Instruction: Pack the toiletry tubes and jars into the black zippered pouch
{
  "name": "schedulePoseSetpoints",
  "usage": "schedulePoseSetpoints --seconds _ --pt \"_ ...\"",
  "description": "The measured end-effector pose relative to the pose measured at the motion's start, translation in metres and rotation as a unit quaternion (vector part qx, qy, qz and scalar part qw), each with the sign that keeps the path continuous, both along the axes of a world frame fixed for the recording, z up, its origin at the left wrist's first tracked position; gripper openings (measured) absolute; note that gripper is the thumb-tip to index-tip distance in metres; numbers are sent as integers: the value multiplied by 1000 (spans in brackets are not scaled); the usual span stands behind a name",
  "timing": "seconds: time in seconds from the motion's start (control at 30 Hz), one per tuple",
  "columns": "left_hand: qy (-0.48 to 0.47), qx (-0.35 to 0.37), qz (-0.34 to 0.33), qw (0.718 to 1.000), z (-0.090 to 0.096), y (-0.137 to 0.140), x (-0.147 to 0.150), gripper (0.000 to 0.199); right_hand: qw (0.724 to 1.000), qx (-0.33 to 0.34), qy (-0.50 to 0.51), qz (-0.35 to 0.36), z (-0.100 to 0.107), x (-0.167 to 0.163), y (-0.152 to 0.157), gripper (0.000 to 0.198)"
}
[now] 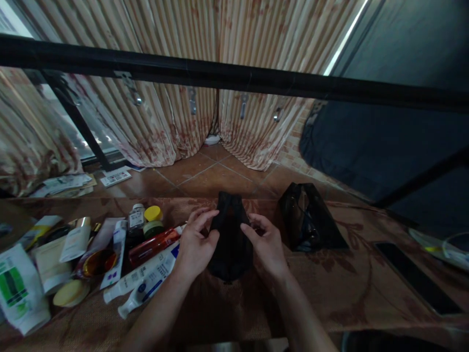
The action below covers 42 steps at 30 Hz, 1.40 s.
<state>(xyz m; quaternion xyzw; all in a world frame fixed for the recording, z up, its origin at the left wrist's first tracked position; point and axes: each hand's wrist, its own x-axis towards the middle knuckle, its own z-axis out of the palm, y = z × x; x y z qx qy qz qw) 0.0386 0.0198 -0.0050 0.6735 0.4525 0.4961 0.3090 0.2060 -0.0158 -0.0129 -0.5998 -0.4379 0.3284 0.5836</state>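
Far out to the left of the left hand's fingers lies a spread of toiletries on the patterned table (348,288): a white pouch with green print (18,288), a round yellow disc (70,292), white tubes (119,244), and a small jar with a yellow lid (153,213). Closer in, just left of the fingers, an amber bottle (154,246) lies on its side, and below it two white tubes with blue print (146,281) point toward the wrist.

The left hand (196,244) has its fingers curled around the left edge of a small black pouch (230,234), thumb laid on its front, pinching the fabric. The pouch stands between the two hands, its top rising above the fingertips and its bottom resting near the table, though the dim light makes it hard to say whether it touches. The right hand (267,247) grips the pouch's right edge, thumb in front, fingers bent behind.

Just right of the right fingers, not touching them, sits a black mesh bag (308,220) shaped like a tent. Well beyond it to the right lies a dark flat phone (417,278).
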Motion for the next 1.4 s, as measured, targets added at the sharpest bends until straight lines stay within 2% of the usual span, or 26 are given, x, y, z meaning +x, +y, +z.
schedulePoseSetpoints --seconds 0.17,0.37,0.6,0.77,1.03,1.27,1.4 --pt "34 -5 8 999 7 1 0 30 999 13 -15 48 4 -4 -4 39" --pt "43 -1 23 999 7 10 -5 34 989 -22 -80 120 15 -5 -14 55" --pt "45 -35 31 998 17 9 -2 35 991 -52 -97 78 18 -3 -14 34" --pt "58 -5 69 996 20 10 -5 30 991 -55 -120 35 18 2 -15 39" --pt "68 -11 98 993 23 11 -4 28 990 -67 -125 15 26 7 -17 37" --pt "81 -8 82 993 23 10 0 25 986 -74 -150 21 27 8 -21 32" --pt "66 -10 71 995 21 11 -2 22 979 -65 -191 17 28 10 -22 36"
